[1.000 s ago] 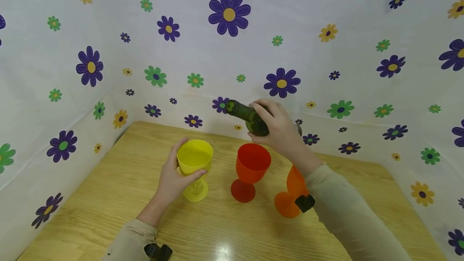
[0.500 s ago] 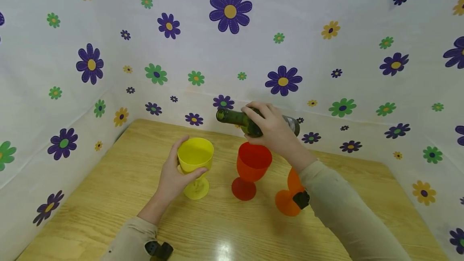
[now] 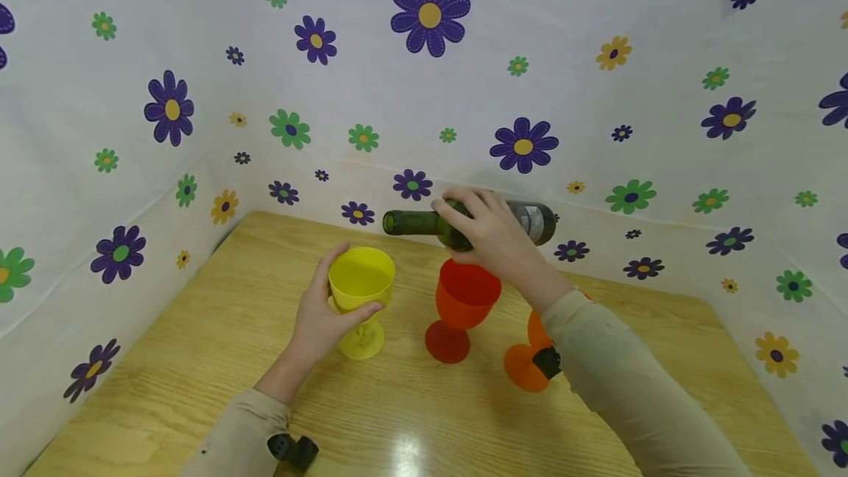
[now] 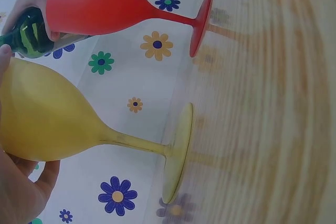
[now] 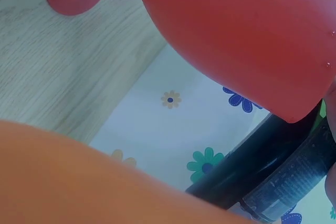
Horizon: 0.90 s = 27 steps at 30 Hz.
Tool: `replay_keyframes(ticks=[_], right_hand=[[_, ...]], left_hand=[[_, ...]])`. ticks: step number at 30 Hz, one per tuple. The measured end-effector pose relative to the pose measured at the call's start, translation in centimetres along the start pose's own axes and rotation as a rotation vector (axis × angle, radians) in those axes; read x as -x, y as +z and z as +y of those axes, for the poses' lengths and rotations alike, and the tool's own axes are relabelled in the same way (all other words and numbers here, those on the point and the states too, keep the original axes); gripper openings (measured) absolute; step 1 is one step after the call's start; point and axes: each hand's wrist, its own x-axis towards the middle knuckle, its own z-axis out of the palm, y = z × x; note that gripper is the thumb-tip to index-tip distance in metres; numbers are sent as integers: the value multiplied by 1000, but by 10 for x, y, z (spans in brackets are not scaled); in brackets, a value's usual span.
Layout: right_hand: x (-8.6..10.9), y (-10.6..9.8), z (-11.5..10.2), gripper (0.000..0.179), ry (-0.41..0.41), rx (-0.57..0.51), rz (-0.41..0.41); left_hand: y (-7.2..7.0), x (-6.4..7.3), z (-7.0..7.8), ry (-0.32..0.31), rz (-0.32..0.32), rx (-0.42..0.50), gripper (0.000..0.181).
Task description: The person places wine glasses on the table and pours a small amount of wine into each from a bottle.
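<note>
At center frame, a right hand (image 3: 493, 238) grips a near-level bottle (image 3: 427, 224); left of center, a left hand (image 3: 321, 319) clasps a yellow cup (image 3: 361, 282) on the bench (image 3: 371, 411). A clean pour likely wants the mouth (image 3: 389, 223) low over the cup, tipped slowly.

Long slvs, plain pale khaki from where I stand: L slv (image 3: 228, 434) creased nr the cuff (image 3: 266, 405), w/ a tiny dark dot (image 3: 204, 452) on it; R slv (image 3: 636, 389) loose w/ soft folds. L hand (image 3: 323, 321) & R hand (image 3: 493, 235) bare. By L slv's edge, the L unit (image 3: 291, 451): two chunky blk blocks, one w/ small round marks. R unit (image 3: 548, 364) blk too, boxy, part hidden.
</note>
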Motion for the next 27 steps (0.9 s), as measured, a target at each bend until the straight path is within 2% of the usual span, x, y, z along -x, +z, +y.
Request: replay_keyframes(ticks=[16, 27], right_hand=[[-6, 1, -2, 69, -40, 42, -25], [-7, 1, -1, 73, -71, 83, -48]], left_hand=[[0, -1, 3, -4, -7, 0, 91], [0, 0, 2, -9, -9, 19, 92]])
